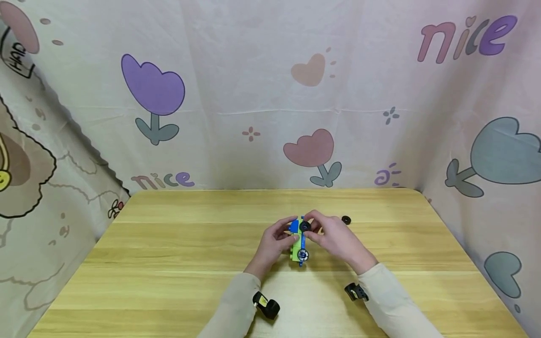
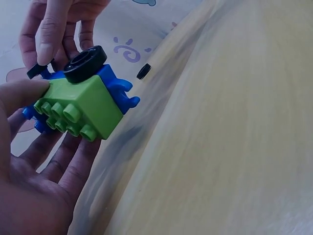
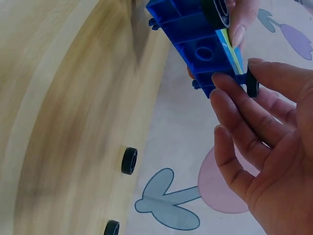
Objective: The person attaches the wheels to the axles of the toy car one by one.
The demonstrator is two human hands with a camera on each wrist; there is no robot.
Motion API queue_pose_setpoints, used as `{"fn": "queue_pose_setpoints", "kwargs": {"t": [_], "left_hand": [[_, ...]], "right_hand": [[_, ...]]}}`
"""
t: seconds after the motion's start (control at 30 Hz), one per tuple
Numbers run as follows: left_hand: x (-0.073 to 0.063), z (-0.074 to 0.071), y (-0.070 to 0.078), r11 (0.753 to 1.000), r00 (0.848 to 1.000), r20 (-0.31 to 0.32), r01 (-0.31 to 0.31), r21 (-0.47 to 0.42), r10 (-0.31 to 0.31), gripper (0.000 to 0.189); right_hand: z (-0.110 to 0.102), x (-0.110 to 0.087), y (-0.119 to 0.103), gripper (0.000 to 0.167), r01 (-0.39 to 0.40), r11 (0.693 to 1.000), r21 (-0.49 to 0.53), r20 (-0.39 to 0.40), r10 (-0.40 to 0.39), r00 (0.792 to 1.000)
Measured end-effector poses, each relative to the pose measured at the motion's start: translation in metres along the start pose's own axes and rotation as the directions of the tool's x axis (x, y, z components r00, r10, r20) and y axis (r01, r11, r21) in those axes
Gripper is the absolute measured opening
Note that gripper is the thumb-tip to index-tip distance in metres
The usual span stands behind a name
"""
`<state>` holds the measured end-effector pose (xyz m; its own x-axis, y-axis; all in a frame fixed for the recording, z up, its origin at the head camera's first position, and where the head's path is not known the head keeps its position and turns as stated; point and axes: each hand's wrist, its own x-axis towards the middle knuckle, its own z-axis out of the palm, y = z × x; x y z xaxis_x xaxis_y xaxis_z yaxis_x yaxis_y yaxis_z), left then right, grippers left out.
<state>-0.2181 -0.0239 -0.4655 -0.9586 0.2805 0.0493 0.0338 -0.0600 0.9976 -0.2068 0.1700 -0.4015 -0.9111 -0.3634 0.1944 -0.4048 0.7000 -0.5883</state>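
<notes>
A small toy car of green and blue building blocks is held up over the table by my left hand. Its fingers lie along one side and the thumb presses the green block. One black wheel sits on the near axle. At the other end of the same side, my right hand pinches a second black wheel between thumb and fingers, right at the axle peg. The hollow blue underside of the chassis faces the right wrist camera, with bare pegs along its opposite edge.
Two loose black wheels lie on the wooden table beyond my right hand, a nearer wheel and another wheel. A printed curtain hangs behind the table's far edge. Black cameras are strapped at both wrists over the sleeves.
</notes>
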Motion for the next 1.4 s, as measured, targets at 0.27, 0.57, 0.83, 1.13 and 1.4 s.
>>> {"fn": "queue_pose_setpoints", "kwargs": {"t": [0.27, 0.57, 0.83, 1.13, 1.4], "left_hand": [[-0.001, 0.000, 0.002, 0.999, 1.000, -0.011, 0.009, 0.033, -0.009, 0.041], [-0.001, 0.003, 0.007, 0.999, 0.998, -0.062, 0.025, 0.021, -0.024, 0.039], [0.000, 0.004, 0.005, 1.000, 0.997, -0.073, 0.015, 0.006, -0.015, 0.039], [0.000, 0.006, 0.002, 1.000, 0.997, -0.072, -0.010, -0.027, 0.008, 0.038], [-0.001, 0.007, 0.000, 1.000, 0.997, -0.073, -0.007, 0.005, 0.007, 0.037]], "right_hand": [[0.001, 0.001, -0.003, 0.032, -0.003, 1.000, 0.006, 0.018, 0.003, 1.000], [0.003, 0.002, -0.003, 0.024, 0.035, 0.997, 0.064, 0.021, -0.037, 0.999], [0.006, 0.001, 0.003, 0.015, -0.099, 0.947, 0.307, 0.008, 0.102, 0.995], [0.011, 0.000, 0.008, 0.022, -0.154, 0.865, 0.478, 0.070, 0.137, 0.988], [0.015, 0.000, 0.011, 0.020, -0.116, 0.846, 0.521, 0.037, 0.113, 0.993]]}}
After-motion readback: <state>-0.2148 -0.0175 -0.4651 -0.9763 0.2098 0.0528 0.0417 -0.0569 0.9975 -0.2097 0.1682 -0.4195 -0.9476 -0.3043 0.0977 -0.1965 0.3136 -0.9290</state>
